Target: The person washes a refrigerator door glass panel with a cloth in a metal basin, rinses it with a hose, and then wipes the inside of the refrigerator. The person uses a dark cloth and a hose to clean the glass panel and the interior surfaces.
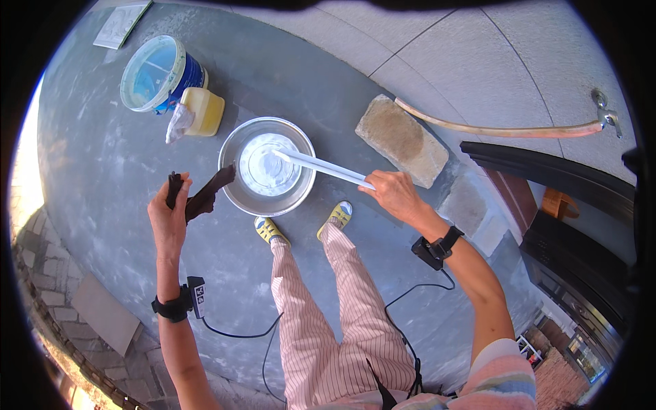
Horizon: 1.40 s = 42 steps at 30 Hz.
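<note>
A dark cloth (210,193) hangs from my left hand (170,210), which is closed on its bunched end; the cloth's far end is near the left rim of a round metal basin (229,197). My right hand (397,197) grips one end of a long white plastic strip (328,168). The strip slants down over the basin's right rim, and its other end is above or in the pale contents of the basin. Whether it touches the bottom I cannot tell. The basin stands on the grey floor in front of my feet.
A blue and white bucket (179,77) and a yellowish plastic jug (209,114) with a pale cloth (180,123) stand at upper left. To the right lies a stone block (402,141), beside a hose (492,129) fixed to a wall tap (607,115). Wrist-device cables (241,335) hang near my legs.
</note>
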Available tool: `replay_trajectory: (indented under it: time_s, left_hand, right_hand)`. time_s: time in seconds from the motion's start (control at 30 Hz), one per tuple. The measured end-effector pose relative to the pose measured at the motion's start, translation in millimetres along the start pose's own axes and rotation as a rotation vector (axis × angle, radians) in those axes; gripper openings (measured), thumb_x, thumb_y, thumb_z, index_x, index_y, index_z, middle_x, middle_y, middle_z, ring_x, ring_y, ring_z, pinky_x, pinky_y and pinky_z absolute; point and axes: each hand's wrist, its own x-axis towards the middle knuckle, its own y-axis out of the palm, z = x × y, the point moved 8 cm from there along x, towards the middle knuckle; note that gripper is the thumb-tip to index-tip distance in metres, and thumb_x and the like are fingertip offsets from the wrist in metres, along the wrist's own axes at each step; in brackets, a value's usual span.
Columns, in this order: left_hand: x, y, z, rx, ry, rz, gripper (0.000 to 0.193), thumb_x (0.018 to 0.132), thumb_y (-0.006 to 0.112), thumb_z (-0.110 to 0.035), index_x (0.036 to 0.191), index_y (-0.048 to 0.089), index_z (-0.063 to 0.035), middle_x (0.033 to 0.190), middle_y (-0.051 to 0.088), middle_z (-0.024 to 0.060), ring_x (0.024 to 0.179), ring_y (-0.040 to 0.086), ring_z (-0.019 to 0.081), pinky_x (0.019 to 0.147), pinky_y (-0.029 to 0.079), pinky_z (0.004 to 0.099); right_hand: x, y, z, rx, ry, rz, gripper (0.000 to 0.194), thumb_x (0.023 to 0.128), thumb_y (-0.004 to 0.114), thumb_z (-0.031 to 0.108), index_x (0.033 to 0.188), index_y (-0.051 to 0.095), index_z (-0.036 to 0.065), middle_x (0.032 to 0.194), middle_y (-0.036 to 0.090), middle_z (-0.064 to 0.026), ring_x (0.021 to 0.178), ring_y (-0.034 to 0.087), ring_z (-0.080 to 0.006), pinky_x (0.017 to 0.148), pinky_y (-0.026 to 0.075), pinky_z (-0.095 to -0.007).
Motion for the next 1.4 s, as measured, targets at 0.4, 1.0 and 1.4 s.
replay_trajectory:
  time_s: [0.4,1.0,1.4]
  left_hand:
    - [-12.4,31.6,26.0,-0.377,-0.128,0.053,0.033,0.100,0.045,-0.030,0.117,0.059,-0.0057,0.079,0.066,0.0027,0.063,0.050,0.0042,0.058,0.040,0.0189]
    - [-63.4,157.3,153.7,-1.188,-1.047,0.114,0.038,0.093,0.056,-0.034,0.111,0.057,-0.0005,0.097,0.066,0.0145,0.085,0.065,0.0255,0.071,0.056,0.0358]
    - [-144.2,255.2,79.2,-1.369,-1.155,0.604,0.037,0.086,0.067,-0.034,0.113,0.058,-0.0097,0.088,0.067,0.0051,0.065,0.059,0.0169,0.059,0.051,0.0301]
  right_hand:
    - [-52.8,-12.2,-54.3,0.028,0.304,-0.107,0.023,0.082,0.069,0.021,0.079,0.064,-0.002,0.068,0.060,-0.0137,0.060,0.060,-0.0329,0.051,0.045,-0.0382]
    - [-78.1,-23.2,-83.5,0.021,0.354,-0.192,0.024,0.083,0.068,0.022,0.083,0.065,-0.001,0.071,0.061,-0.0131,0.062,0.061,-0.0324,0.051,0.047,-0.0378]
    - [-105.7,-25.4,-141.2,-0.078,0.443,-0.085,0.026,0.085,0.065,0.024,0.078,0.062,0.000,0.072,0.062,-0.0168,0.066,0.062,-0.0365,0.055,0.048,-0.0417]
